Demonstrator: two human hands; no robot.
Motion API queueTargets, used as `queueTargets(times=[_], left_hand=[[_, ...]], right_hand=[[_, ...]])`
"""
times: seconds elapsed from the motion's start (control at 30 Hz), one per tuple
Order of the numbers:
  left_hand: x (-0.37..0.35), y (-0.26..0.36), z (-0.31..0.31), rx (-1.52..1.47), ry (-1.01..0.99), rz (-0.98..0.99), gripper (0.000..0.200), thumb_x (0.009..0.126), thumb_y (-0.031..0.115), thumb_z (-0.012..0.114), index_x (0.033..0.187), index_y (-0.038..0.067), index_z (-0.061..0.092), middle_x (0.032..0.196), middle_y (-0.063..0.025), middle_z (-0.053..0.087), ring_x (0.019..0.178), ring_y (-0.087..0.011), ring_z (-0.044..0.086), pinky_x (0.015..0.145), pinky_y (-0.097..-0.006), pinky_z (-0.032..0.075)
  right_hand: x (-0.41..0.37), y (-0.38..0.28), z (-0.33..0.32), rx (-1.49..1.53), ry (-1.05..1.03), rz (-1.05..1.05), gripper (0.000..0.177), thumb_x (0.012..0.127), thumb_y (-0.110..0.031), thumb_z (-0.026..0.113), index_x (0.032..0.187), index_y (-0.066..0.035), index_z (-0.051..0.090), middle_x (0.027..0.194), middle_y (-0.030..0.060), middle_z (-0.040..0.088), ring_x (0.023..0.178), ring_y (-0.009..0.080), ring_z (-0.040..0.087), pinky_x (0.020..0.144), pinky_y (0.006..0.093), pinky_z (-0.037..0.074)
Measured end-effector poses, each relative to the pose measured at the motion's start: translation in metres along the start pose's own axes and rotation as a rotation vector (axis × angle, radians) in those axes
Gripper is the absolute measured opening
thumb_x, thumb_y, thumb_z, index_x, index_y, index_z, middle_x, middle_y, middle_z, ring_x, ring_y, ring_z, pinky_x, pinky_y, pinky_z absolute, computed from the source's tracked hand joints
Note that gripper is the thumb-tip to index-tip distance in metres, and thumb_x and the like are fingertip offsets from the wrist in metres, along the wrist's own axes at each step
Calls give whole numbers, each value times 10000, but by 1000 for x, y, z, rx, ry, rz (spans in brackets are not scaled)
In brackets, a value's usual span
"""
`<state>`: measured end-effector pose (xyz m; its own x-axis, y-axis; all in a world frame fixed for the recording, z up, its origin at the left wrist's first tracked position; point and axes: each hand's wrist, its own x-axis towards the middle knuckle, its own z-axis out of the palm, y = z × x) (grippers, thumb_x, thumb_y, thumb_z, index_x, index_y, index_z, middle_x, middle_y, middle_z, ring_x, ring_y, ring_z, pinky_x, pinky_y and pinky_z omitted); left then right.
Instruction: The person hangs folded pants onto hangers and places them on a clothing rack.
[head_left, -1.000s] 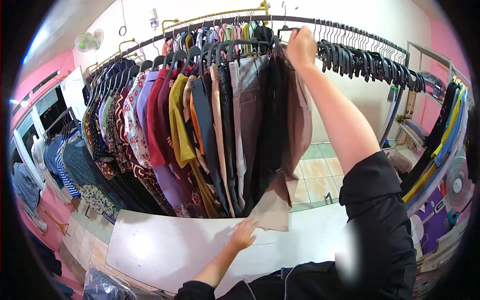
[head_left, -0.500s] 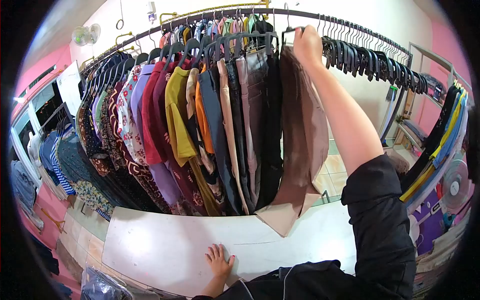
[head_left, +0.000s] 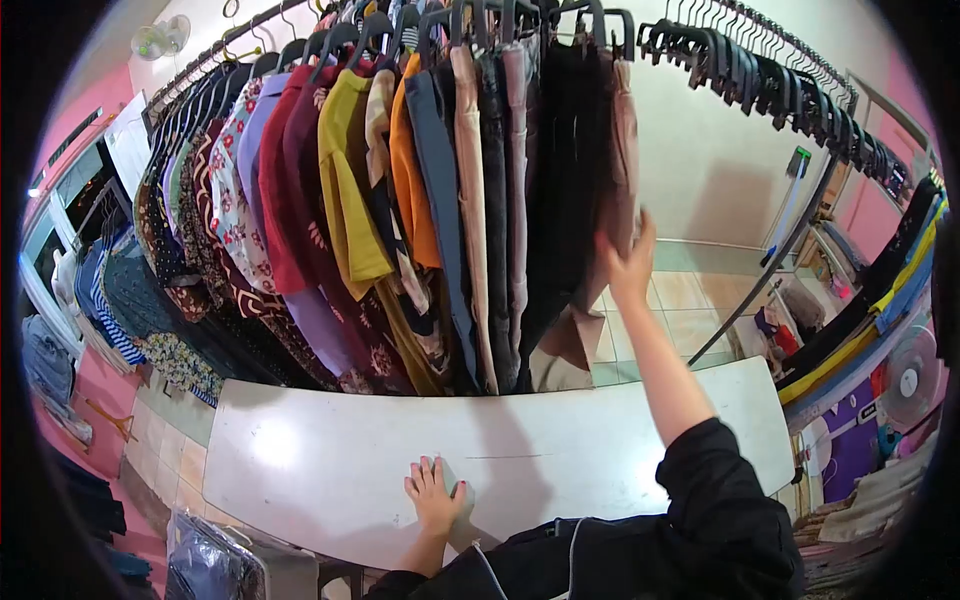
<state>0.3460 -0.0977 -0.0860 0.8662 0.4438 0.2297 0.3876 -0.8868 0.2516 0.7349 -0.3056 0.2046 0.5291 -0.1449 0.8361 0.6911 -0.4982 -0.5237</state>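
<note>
My right hand [head_left: 628,262] is raised against the lower part of the pinkish-beige trousers [head_left: 624,150], thumb and fingers spread apart at their edge. These trousers hang at the right end of the row, beside black trousers [head_left: 568,190]. Some of my right fingers are partly hidden by the cloth. My left hand [head_left: 433,497] lies flat on the white table [head_left: 330,450], its fingers spread and nothing in it. Left of the black pair hang mauve trousers [head_left: 517,150], beige trousers [head_left: 468,140] and a blue-grey garment [head_left: 435,190].
A long rack carries several shirts, such as a mustard one [head_left: 350,200] and a red one [head_left: 285,190]. Bare black hangers [head_left: 760,85] crowd its right part. Plastic-wrapped items [head_left: 205,555] sit at lower left. A fan [head_left: 908,372] and more hanging clothes [head_left: 870,330] are at right.
My right hand has let go of the hanger at the rail and come down to the trousers' cloth. Those trousers now hang closer to the black pair. My left hand stays on the table.
</note>
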Motion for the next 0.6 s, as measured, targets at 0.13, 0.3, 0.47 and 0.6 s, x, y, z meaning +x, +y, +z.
queueTargets(times=[0.13,0.3,0.47,0.6], left_hand=[[2,1,-1,-7,-17,-13,700,761,419,596,1332,46,439,1397,-211,368,1315,-402,282,1059,-565,171],[5,6,-3,-43,-69,-46,705,752,399,600,1349,67,426,1412,-206,356,1334,-397,258,1069,-570,148],[8,8,-4,-44,-97,-78,709,745,394,602,1352,76,422,1413,-195,358,1336,-392,256,1072,-567,146],[6,9,-5,10,-84,-60,697,762,417,589,1350,84,420,1407,-184,365,1331,-373,264,1064,-557,169]], right_hand=[[-131,109,6,-89,-409,503,627,766,-243,694,1291,-43,416,1063,214,594,1028,362,566,880,424,441],[-120,168,45,46,-691,780,311,809,-145,546,1096,-27,555,749,180,651,760,381,639,697,454,490],[-55,152,36,-347,-14,282,205,815,-160,507,840,-18,653,738,224,628,703,429,604,623,482,464],[-126,140,27,-233,-453,384,111,822,-129,545,884,-41,577,798,221,630,775,391,632,623,451,480]])
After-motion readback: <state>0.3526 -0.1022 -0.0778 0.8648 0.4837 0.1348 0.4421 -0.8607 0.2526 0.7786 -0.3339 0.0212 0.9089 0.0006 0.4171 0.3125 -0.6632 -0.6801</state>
